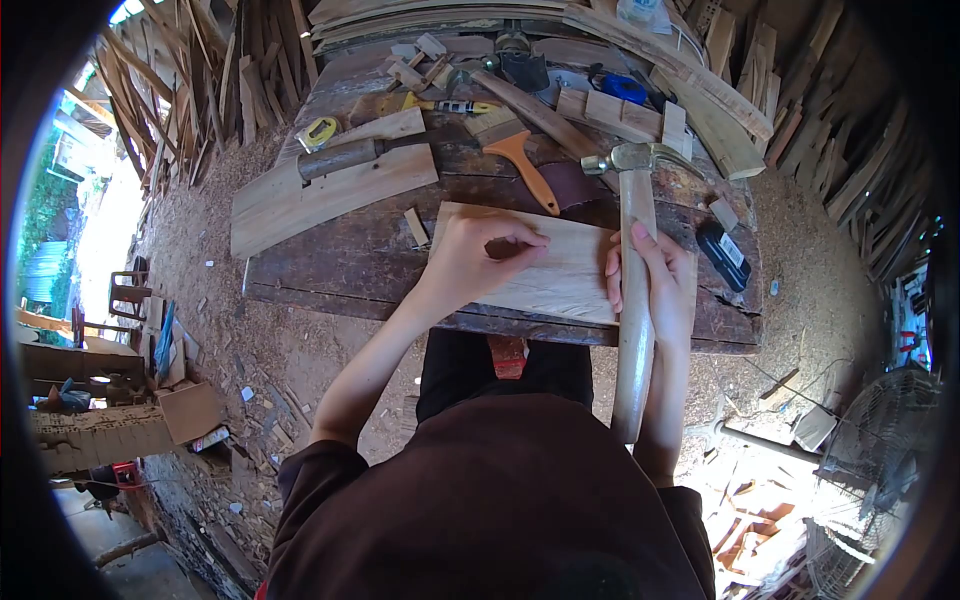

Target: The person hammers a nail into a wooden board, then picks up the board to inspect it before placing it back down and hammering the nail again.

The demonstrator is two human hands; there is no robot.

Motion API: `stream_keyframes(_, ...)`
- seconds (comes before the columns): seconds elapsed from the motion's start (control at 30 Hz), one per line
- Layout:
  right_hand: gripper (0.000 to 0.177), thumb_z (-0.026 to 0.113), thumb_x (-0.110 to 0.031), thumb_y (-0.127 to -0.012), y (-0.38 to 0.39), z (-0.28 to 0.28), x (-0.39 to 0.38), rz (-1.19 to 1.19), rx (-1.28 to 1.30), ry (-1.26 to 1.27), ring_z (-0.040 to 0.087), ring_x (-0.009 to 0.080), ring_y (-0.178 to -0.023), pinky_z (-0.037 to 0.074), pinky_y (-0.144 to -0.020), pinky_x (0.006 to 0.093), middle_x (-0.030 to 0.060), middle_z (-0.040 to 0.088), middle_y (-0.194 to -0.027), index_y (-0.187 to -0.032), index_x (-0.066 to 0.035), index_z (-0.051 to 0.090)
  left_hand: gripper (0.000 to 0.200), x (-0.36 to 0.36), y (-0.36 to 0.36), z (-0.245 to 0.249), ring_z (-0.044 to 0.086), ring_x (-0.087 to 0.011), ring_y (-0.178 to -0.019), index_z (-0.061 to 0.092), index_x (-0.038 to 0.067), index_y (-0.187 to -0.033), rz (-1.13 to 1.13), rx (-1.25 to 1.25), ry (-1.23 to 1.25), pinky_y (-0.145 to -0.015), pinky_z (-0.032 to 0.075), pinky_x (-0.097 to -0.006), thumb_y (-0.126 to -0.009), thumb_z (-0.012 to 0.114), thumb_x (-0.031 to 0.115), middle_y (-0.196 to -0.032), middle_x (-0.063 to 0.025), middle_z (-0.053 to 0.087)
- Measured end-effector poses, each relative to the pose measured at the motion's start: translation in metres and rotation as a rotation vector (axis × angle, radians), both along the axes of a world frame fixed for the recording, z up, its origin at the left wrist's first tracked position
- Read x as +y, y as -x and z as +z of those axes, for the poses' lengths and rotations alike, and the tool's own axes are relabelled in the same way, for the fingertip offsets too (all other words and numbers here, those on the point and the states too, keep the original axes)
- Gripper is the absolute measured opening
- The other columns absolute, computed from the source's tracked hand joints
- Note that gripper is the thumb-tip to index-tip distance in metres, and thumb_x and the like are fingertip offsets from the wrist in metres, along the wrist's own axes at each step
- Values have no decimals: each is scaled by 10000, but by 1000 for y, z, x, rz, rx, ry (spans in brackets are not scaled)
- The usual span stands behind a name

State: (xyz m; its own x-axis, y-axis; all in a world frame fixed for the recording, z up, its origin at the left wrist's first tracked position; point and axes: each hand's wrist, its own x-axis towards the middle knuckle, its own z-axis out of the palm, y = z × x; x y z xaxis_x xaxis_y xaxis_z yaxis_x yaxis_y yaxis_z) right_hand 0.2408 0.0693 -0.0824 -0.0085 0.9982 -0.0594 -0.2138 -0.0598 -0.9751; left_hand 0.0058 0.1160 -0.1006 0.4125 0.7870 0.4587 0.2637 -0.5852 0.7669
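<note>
A pale wooden board (570,270) lies flat at the near edge of the workbench. Over its left part is my left hand (475,255), thumb and forefinger pinched together; whatever is between the tips is too small to make out. My right hand (668,280) is wrapped round the wooden handle of a claw hammer (634,360) above the board's right end. The hammer's metal head points away from me, and its handle reaches back along my right forearm.
A wide paintbrush (525,170), brown sandpaper (570,186) and a small wood block (416,226) lie beyond the board. A tape measure (318,133) and wood pieces sit left. A black device (724,255) lies right on the workbench (350,270).
</note>
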Motion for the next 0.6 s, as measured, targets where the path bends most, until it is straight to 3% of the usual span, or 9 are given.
stream_keyframes(0.43,337,492,-293,-1031,0,1,-1,15,-39,3,569,137,-462,426,-380,246,81,589,-659,-945,22,577,93,-2,-4,3,710,-212,-801,728,6,-868,-29,-8,-129,-744,555,-297,-779,747,25,-878,-106,728)
stream_keyframes(0.53,320,492,-255,-1028,0,8,-13,29,-123,-10,541,142,-453,404,-394,250,102,578,-666,-959,46,578,77,-3,-4,8,713,-194,-845,720,26,-832,-10,23,-113,-766,548,-297,-772,765,44,-892,-72,733)
stream_keyframes(0.6,306,489,-240,-1029,5,18,-30,29,-190,-34,544,140,-456,407,-398,248,99,579,-672,-952,43,575,181,-3,-3,4,712,-195,-858,667,32,-920,-12,21,-54,-784,537,-294,-777,770,74,-889,-52,737)
